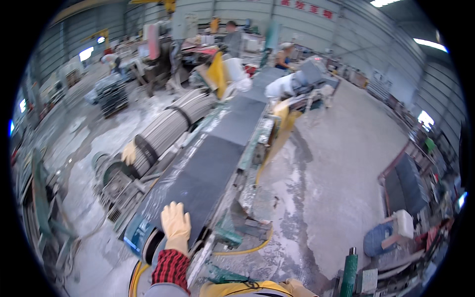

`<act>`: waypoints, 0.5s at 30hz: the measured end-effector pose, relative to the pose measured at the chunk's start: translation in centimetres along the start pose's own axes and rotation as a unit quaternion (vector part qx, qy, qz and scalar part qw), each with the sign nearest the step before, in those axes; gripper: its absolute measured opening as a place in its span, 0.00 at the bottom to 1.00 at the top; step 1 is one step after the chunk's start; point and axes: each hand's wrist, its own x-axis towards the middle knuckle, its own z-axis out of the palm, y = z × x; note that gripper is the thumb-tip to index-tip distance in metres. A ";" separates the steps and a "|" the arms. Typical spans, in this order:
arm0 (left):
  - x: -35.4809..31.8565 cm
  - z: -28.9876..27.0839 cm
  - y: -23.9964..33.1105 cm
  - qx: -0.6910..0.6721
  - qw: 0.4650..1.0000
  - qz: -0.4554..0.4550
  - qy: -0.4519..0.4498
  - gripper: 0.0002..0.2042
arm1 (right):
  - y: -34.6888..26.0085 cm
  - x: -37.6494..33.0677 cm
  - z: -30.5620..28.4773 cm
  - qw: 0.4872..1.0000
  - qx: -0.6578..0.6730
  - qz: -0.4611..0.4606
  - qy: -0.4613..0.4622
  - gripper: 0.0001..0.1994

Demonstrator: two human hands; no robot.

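My left hand (pixel 175 222), in a cream rubber glove below a red and black plaid sleeve, lies over the near end of a dark slab (pixel 195 178). Its fingers are stretched out and slightly apart, with nothing gripped. Under the slab runs a long conveyor belt that bends over a roller (pixel 154 243) beside my wrist. Farther along the belt are more dark slabs (pixel 241 119), end to end. At the lower edge, a beige shape (pixel 299 287) beside my yellow apron (pixel 247 288) is too cut off to make out. I cannot see my right hand plainly.
Left of the belt is a large ribbed grey cylinder (pixel 168 126) with a cream glove (pixel 129 152) on it. A yellow hose (pixel 247 253) loops on the right. A blue drum (pixel 378 240) and a green post (pixel 349 273) stand near right. Another person (pixel 283 57) is at the belt's far end.
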 end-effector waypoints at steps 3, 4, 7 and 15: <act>-0.4 -0.2 0.4 -0.027 0.997 -0.042 -0.063 0.23 | -0.9 -1.1 -0.8 0.999 -0.031 0.014 0.013 0.27; -0.7 0.1 0.0 -0.021 0.997 -0.045 -0.062 0.23 | -1.1 -1.4 -1.2 1.000 -0.012 0.002 0.019 0.28; -0.6 -0.5 0.6 -0.018 0.996 -0.047 -0.080 0.23 | -0.4 -0.7 -0.8 1.000 0.009 -0.013 0.017 0.30; -1.0 -0.5 0.4 -0.010 0.997 -0.038 -0.071 0.23 | 1.0 1.5 0.5 0.999 0.003 -0.004 0.045 0.28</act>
